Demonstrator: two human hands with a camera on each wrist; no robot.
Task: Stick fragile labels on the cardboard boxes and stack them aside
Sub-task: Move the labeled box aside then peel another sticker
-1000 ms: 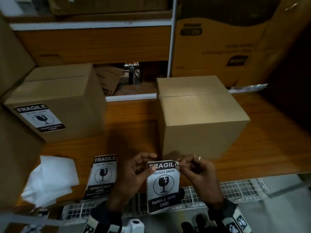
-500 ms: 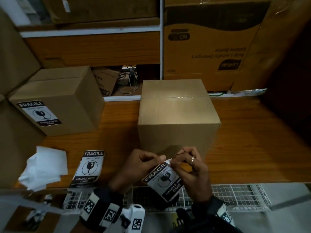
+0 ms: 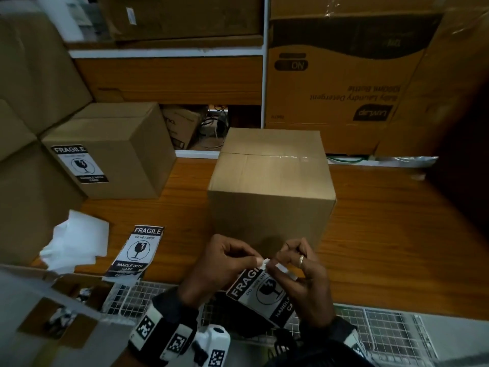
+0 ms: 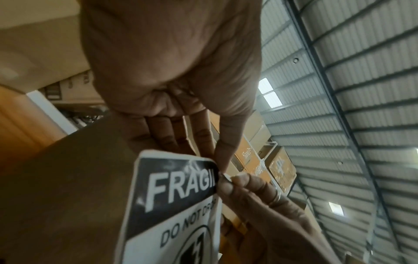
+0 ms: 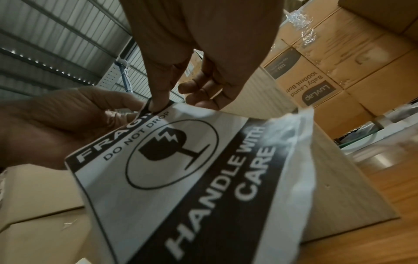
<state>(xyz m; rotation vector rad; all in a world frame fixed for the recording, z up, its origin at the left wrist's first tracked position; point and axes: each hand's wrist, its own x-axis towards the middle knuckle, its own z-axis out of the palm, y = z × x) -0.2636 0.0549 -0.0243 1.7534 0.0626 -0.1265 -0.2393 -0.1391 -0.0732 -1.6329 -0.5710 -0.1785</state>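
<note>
You are partway through. One box (image 3: 116,152) already wears its fragile label (image 3: 79,163) and sits aside at the left of the table (image 3: 383,234). The plain box (image 3: 272,186) in front of you has no label on any face you can see, so it still needs one and then a move to the left.

Your left hand (image 3: 219,263) and right hand (image 3: 304,276) both pinch the top corner of a label (image 3: 260,292), held just in front of the plain box and over the table's near edge. From the pinched corner, you appear to be starting the backing off (none looks peeled free yet).

A spare label (image 3: 139,250) lies on the table to the left, beside crumpled white backing (image 3: 76,242), so more labelling may follow.
</note>
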